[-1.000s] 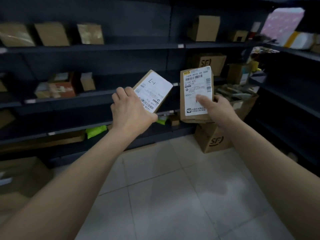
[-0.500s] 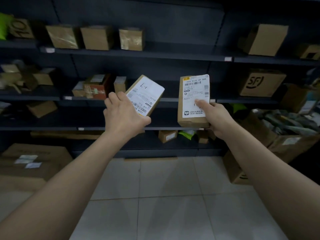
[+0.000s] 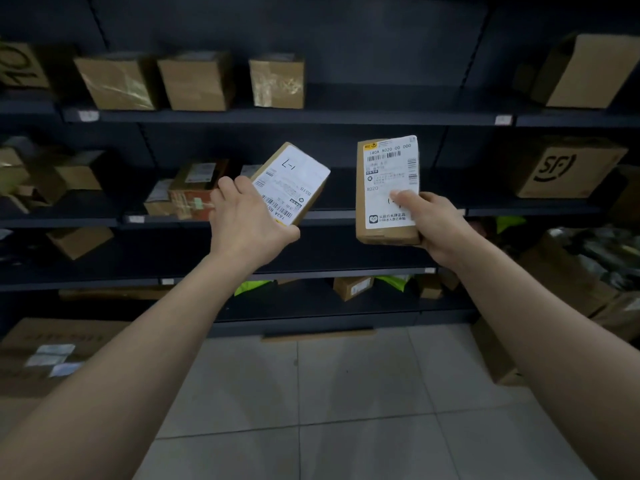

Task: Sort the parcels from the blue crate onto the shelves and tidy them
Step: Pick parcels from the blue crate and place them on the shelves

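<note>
My left hand (image 3: 247, 225) grips a small brown parcel (image 3: 294, 178) with a white label marked "1-1", tilted to the right. A taller brown parcel (image 3: 384, 188) stands upright in my right hand (image 3: 433, 223), whose thumb presses on its white label. Both parcels hang in the air in front of the dark shelves (image 3: 311, 117), level with the second shelf from the top. The blue crate is out of view.
Three brown boxes (image 3: 204, 83) stand in a row on the top shelf. An SF box (image 3: 564, 168) sits at the right on the second shelf, small parcels (image 3: 194, 192) at its left. Cartons stand on the tiled floor (image 3: 346, 393) at left (image 3: 52, 355) and right.
My view has swung left along the shelves and come closer to them. Both hands still hold the same parcels, side by side.
</note>
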`<state>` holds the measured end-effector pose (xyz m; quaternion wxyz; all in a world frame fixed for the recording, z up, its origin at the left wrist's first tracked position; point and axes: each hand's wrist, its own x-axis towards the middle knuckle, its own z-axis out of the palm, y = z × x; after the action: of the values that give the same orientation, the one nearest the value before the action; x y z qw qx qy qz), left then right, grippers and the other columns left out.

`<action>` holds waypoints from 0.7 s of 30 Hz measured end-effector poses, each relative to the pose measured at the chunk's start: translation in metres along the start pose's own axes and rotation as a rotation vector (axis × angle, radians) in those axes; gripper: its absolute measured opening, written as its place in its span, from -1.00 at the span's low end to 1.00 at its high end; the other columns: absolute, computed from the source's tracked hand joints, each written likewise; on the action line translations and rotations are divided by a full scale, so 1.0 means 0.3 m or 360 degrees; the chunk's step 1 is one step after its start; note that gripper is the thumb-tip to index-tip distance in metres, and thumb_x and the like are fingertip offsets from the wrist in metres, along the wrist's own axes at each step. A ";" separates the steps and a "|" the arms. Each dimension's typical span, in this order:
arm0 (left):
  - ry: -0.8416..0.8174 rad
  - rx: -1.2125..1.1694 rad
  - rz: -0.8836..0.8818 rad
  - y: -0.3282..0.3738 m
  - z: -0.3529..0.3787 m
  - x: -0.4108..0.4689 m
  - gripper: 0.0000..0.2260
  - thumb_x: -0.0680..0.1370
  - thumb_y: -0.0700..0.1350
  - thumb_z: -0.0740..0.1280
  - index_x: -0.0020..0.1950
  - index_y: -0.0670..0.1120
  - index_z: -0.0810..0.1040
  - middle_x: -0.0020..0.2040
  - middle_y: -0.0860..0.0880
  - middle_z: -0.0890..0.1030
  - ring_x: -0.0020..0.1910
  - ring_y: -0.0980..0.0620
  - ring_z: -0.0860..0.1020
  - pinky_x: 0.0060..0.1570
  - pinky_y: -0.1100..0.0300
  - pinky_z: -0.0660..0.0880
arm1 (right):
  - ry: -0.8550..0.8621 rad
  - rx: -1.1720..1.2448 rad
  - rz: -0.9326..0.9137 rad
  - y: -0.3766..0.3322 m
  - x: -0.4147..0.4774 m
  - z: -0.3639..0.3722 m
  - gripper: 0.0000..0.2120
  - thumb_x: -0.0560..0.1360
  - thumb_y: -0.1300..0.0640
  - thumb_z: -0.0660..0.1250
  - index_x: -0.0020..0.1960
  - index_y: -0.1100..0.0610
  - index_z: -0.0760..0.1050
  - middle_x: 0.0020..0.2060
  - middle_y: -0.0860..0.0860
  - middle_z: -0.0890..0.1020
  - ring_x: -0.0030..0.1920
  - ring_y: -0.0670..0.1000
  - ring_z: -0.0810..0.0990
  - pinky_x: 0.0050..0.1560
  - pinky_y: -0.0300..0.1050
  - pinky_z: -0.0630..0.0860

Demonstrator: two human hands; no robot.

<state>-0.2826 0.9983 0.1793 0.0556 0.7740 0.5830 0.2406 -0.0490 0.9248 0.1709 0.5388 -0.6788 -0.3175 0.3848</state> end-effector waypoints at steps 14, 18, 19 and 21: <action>-0.0102 0.0154 -0.0011 0.034 0.198 0.343 -0.19 0.25 0.12 0.50 0.30 -0.24 0.22 0.22 -0.18 0.28 0.18 -0.15 0.29 0.09 0.06 0.32 | -0.0151 -0.0123 0.0050 -0.065 0.441 0.016 -0.64 0.53 0.00 0.36 0.28 0.10 0.45 -0.02 0.01 0.71 -0.04 0.00 0.70 0.00 -0.01 0.64; -0.0181 0.0230 -0.0080 0.026 0.259 0.402 -0.17 0.25 0.12 0.50 0.32 -0.24 0.21 0.22 -0.17 0.28 0.18 -0.14 0.29 0.12 0.08 0.31 | -0.0248 -0.0241 0.0094 -0.063 0.566 0.034 -0.65 0.54 0.00 0.36 0.28 0.09 0.46 -0.03 0.00 0.70 -0.05 0.00 0.70 -0.04 -0.03 0.64; -0.0199 0.0235 -0.0098 0.022 0.274 0.411 -0.17 0.25 0.12 0.50 0.33 -0.24 0.20 0.23 -0.17 0.28 0.18 -0.14 0.28 0.13 0.08 0.31 | -0.0270 -0.0274 0.0108 -0.060 0.595 0.043 -0.64 0.53 0.00 0.36 0.28 0.09 0.46 -0.03 0.00 0.70 -0.05 0.00 0.70 -0.02 -0.02 0.64; -0.0243 0.0230 -0.0133 0.008 0.303 0.430 -0.16 0.24 0.11 0.51 0.34 -0.22 0.20 0.24 -0.15 0.27 0.20 -0.13 0.27 0.12 0.07 0.33 | -0.0300 -0.0333 0.0146 -0.052 0.647 0.069 -0.63 0.53 -0.01 0.37 0.28 0.10 0.45 -0.03 0.01 0.70 -0.05 0.01 0.70 0.01 0.01 0.63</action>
<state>-0.2143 1.1353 0.1401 0.0538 0.7671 0.6247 0.1356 0.0304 1.1026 0.1486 0.4147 -0.7059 -0.3739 0.4358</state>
